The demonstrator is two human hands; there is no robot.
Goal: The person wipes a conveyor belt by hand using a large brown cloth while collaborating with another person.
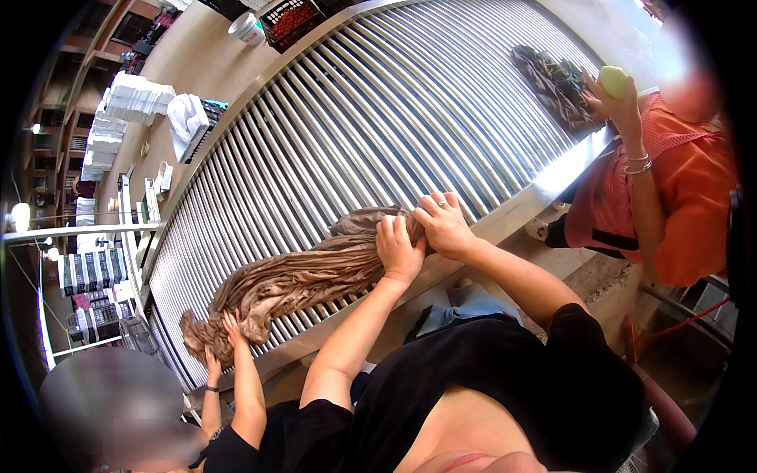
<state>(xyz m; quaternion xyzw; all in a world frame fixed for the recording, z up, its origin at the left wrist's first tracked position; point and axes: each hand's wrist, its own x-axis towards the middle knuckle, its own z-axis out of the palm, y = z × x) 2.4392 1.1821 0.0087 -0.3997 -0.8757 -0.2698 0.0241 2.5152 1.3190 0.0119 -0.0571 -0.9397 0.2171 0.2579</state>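
Observation:
A long brown cloth point(307, 266), wrinkled and bunched lengthwise, lies across the metal rollers of a roller conveyor point(366, 118). My left hand point(399, 251) grips the cloth near its right end, fingers curled over it. Just beside it, my right hand point(445, 224), with a ring on one finger, is closed on the same end. The two hands touch or nearly touch. At the far left end, a co-worker's hands point(227, 343) hold the bunched cloth. What lies under my palms is hidden.
On the right, another person in orange point(686, 195) holds a pale green round fruit point(614, 81) beside a dark crumpled cloth point(550, 83). Past the conveyor's far rail stand a white bucket point(245, 29), a black crate of red produce point(293, 22) and stacked white boxes point(136, 97).

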